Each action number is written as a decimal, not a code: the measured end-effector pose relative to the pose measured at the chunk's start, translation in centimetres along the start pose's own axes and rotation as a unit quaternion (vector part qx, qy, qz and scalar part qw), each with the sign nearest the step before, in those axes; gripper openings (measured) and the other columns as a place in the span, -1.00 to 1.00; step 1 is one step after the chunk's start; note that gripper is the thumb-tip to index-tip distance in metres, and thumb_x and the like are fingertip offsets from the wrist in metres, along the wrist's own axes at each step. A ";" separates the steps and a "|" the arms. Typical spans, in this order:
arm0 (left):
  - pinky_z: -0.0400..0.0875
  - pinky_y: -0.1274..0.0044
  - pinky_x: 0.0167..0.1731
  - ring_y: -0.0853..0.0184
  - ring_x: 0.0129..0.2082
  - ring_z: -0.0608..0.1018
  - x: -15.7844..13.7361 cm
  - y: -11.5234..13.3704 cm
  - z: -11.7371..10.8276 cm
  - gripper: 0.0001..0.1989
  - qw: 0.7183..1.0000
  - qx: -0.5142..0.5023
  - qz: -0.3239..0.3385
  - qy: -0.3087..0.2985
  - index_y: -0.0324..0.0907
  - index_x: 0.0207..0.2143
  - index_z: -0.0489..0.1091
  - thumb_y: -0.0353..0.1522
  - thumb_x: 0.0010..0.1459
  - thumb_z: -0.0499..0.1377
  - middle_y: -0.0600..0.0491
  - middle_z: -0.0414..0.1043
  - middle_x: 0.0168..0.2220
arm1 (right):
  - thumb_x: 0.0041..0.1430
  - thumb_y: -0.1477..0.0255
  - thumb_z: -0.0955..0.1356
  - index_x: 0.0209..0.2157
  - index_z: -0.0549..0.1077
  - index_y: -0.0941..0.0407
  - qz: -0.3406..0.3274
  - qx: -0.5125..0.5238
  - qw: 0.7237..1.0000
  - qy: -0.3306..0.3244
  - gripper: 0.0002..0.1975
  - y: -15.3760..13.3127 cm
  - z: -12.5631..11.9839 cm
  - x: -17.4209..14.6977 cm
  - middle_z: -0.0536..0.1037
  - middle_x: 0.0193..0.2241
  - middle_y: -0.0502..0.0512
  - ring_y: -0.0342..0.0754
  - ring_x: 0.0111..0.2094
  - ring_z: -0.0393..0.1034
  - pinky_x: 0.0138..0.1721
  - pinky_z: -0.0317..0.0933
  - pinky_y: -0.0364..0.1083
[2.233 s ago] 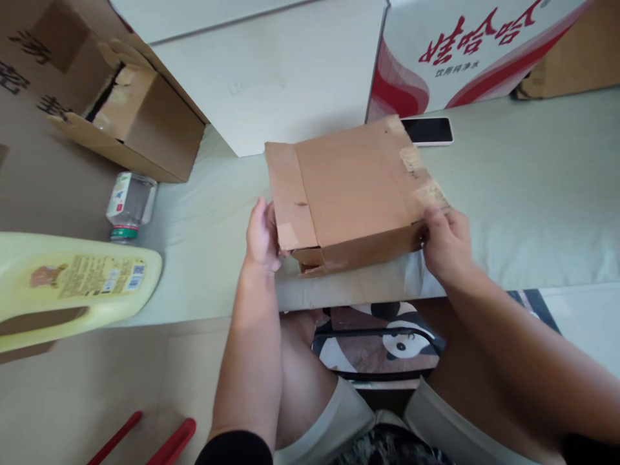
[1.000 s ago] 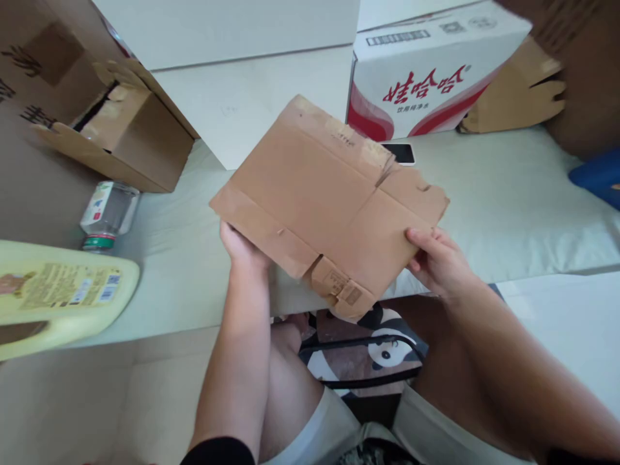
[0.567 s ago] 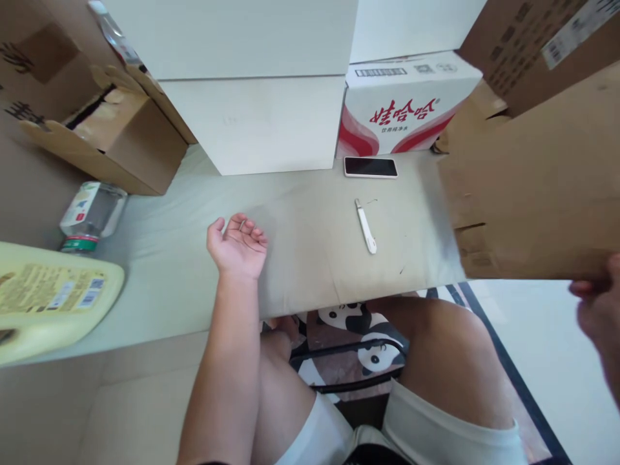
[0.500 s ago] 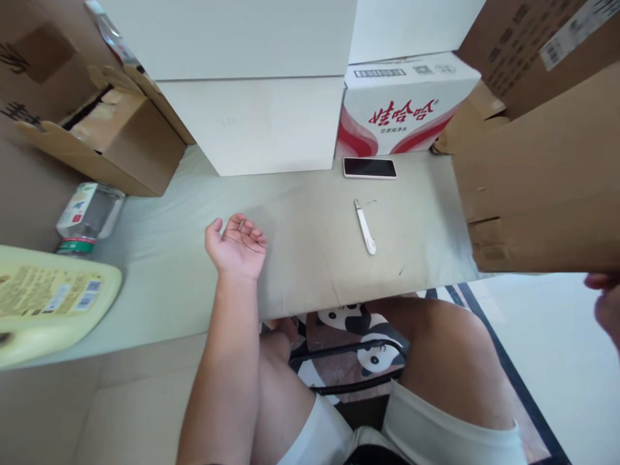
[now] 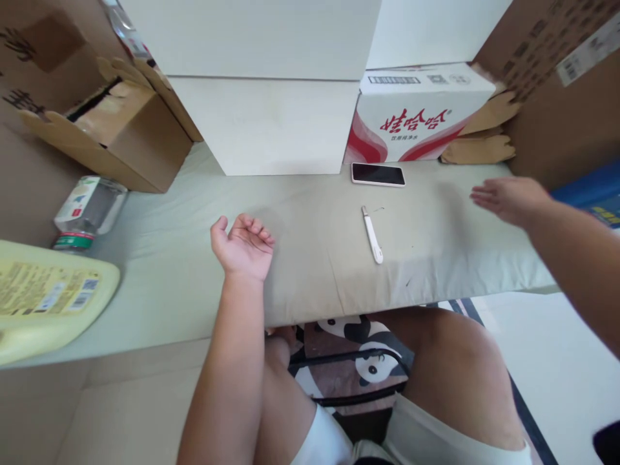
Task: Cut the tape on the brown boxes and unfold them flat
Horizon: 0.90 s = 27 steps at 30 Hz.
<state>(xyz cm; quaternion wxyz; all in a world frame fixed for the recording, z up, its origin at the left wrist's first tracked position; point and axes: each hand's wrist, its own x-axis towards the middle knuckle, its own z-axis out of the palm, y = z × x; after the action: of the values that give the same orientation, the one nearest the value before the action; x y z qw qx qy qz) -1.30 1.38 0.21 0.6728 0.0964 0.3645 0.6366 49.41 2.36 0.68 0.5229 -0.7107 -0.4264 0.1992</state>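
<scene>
My left hand (image 5: pixel 246 245) rests palm up at the table's near left, its fingers loosely curled and apart from the thumb, holding nothing. Over the right part of the table is my right hand (image 5: pixel 508 199), stretched out with nothing in it. Between them lies a slim white-handled tool with a short metal tip (image 5: pixel 372 236), possibly a craft knife. A phone (image 5: pixel 378 174) with a dark screen lies flat behind it. Neither hand touches the tool or the phone.
White cartons (image 5: pixel 271 123) and a red-and-white water carton (image 5: pixel 421 123) stand at the back. On the left are a cardboard box (image 5: pixel 145 135), a clear bottle (image 5: pixel 90 206) and a pale yellow jug (image 5: pixel 58 303). Torn cardboard (image 5: pixel 479 150) and a blue item (image 5: pixel 593 194) are at right.
The large cardboard box at the right is out of view. My right hand has come in from the right edge over the table, empty. My left hand has hardly moved.
</scene>
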 end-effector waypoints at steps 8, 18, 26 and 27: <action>0.20 0.57 -0.66 0.44 -0.70 0.28 -1.2 1.6 -0.5 -0.53 0.998 -0.063 0.003 -0.015 -0.13 -0.57 0.25 -0.06 0.30 -0.06 0.14 0.14 -0.65 | -0.01 0.38 0.58 -0.43 0.52 0.16 0.126 0.009 0.980 -0.154 -0.77 -1.1 5.3 -5.4 0.60 -0.48 0.32 0.04 -0.44 0.56 -0.49 0.43 -0.05; -0.14 0.59 -0.71 0.51 -0.77 -0.05 -3.1 4.9 -2.9 -0.47 0.979 -0.199 0.011 -0.050 -0.13 -0.67 -0.11 -0.15 0.35 -0.15 0.23 -0.28 -0.68 | 0.09 0.28 0.51 -0.29 0.56 0.09 -0.038 -0.091 0.932 -0.347 -0.79 -12.7 20.5 -10.3 0.64 -0.37 0.16 0.00 -0.32 0.58 -0.26 0.52 -0.01; -0.21 0.57 -0.70 0.50 -0.73 -0.17 -3.2 7.6 -5.0 -0.46 0.965 -0.254 0.005 -0.070 -0.10 -0.67 -0.19 -0.15 0.37 -0.21 0.24 -0.39 -0.67 | 0.15 0.42 0.36 -0.12 0.56 0.10 -0.340 -0.257 0.803 -0.418 -0.74 -23.6 42.8 -18.4 0.66 -0.19 0.17 0.12 -0.14 0.56 0.07 0.39 0.17; -0.21 0.57 -0.70 0.51 -0.73 -0.17 -3.1 8.0 -5.2 -0.46 0.963 -0.259 0.004 -0.069 -0.10 -0.67 -0.19 -0.15 0.38 -0.22 0.24 -0.39 -0.67 | 0.13 0.43 0.36 -0.12 0.56 0.10 -0.370 -0.261 0.789 -0.415 -0.73 -24.9 45.4 -19.2 0.65 -0.14 0.19 0.15 -0.10 0.56 0.10 0.38 0.19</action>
<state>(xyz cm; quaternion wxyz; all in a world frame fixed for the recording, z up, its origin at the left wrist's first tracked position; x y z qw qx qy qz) -10.54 -1.88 2.36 0.6955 -0.0363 0.1394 0.7039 -4.24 15.01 3.30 0.1237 -0.4568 -0.8685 0.1477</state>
